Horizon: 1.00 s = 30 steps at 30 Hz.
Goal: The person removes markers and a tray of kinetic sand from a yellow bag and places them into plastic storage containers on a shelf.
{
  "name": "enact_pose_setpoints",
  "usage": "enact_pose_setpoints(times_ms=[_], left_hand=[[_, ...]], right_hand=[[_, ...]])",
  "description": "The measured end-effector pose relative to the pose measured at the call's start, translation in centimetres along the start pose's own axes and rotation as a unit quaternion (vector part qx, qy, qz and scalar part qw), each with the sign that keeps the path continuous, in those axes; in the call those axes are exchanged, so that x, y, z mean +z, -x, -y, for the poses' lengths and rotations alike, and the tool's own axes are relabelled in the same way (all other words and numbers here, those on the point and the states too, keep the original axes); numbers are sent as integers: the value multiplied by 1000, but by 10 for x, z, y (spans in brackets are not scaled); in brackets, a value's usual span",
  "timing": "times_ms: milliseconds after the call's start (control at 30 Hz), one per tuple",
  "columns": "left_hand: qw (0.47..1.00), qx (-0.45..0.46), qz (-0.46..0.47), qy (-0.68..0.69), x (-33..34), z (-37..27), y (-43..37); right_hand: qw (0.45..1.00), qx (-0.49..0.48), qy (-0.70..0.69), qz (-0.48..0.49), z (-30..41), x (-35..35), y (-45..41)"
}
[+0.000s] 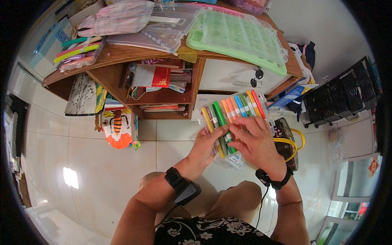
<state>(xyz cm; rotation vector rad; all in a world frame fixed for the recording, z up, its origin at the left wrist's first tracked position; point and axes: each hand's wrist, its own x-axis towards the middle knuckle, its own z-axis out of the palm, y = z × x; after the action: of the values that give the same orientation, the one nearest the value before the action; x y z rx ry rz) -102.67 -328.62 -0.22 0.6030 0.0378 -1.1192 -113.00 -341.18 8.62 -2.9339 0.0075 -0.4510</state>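
Note:
Before my knees, a clear plastic case (200, 120) lies open, filled with a row of coloured markers. My left hand (200, 148) grips the case's left side, its thumb lying across a green marker (220, 114). Over the right half of the row is my right hand (255, 139), its fingers touching the markers beside the green one. Whether it grips a marker cannot be made out. A yellow marker (209, 121) is near the left end, and a red marker (258, 104) is at the right end. My right fingers hide the lower ends of several markers.
A wooden desk (147, 56) stands ahead with a green plastic case (235, 39), a transparent case (144, 38) and a box of pens (81, 56). Keys (256, 76) hang from its white drawer. At right are a yellow-handled bag (283, 128) and a black wheeled rack (340, 92).

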Motion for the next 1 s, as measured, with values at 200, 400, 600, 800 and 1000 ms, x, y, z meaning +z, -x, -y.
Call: enact_pose_setpoints(times_ms=[200, 400, 600, 800, 1000], left_hand=[[1000, -13, -23, -7, -4, 6, -3], [1000, -14, -12, 10, 3, 15, -4], [1000, -24, 7, -3, 3, 11, 2], [999, -19, 26, -33, 1, 5, 3], [996, -50, 45, -65, 4, 1, 9]], right_hand=[[996, 28, -10, -85, -15, 0, 12], [997, 77, -7, -23, -2, -4, 8], [985, 138, -92, -57, -19, 2, 16], [914, 295, -248, -127, -38, -38, 44], [836, 321, -379, -231, -48, -49, 65]])
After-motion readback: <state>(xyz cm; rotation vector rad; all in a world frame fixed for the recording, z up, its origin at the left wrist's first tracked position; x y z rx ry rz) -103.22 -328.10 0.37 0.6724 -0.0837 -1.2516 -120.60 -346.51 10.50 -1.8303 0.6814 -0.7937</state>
